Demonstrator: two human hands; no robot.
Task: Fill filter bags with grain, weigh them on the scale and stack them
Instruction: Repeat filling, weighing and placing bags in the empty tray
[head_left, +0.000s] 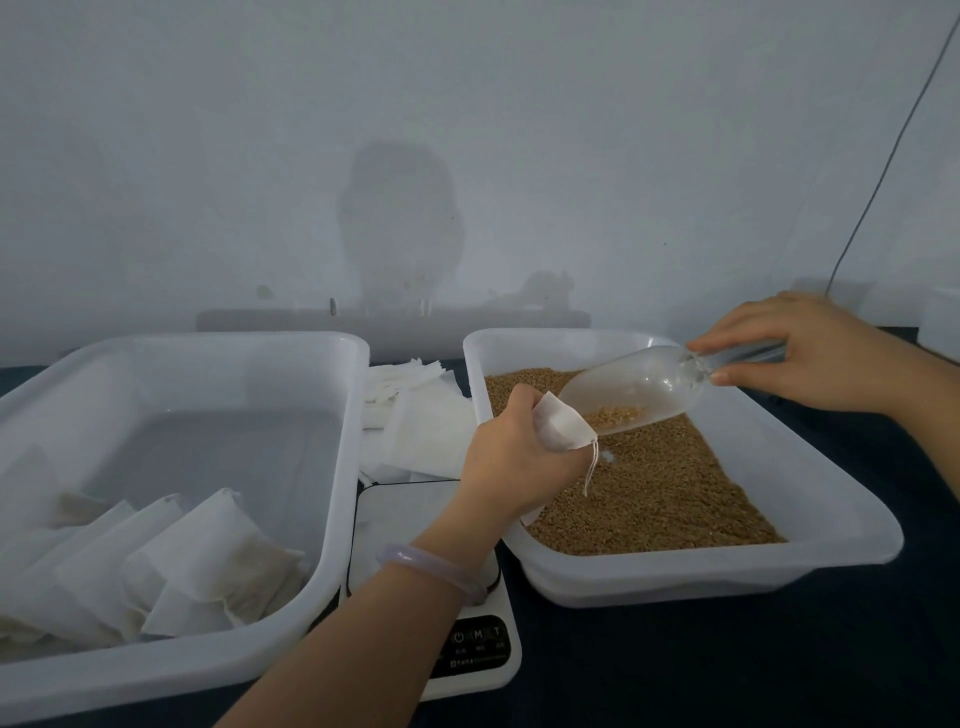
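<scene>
My left arm is covering part of the white scale (405, 525), and I cannot read the tiny words on its buttons. The left tray (345, 441) is running off the picture's edge, so some of the filled bags (208, 561) lying in it are getting cut off. My right hand (810, 353) is hiding most of the handle of the clear scoop (639, 387), with my fingers and thumb curling round it. The scoop is tipping down over the grain (675, 493) in the right tray (841, 499), with a little grain inside. My left hand (511, 457) is squeezing a filter bag (563, 423) tight, touching the scoop's lip, and its string (592, 467) is hanging down. Empty bags (426, 421) are lying between the trays.
</scene>
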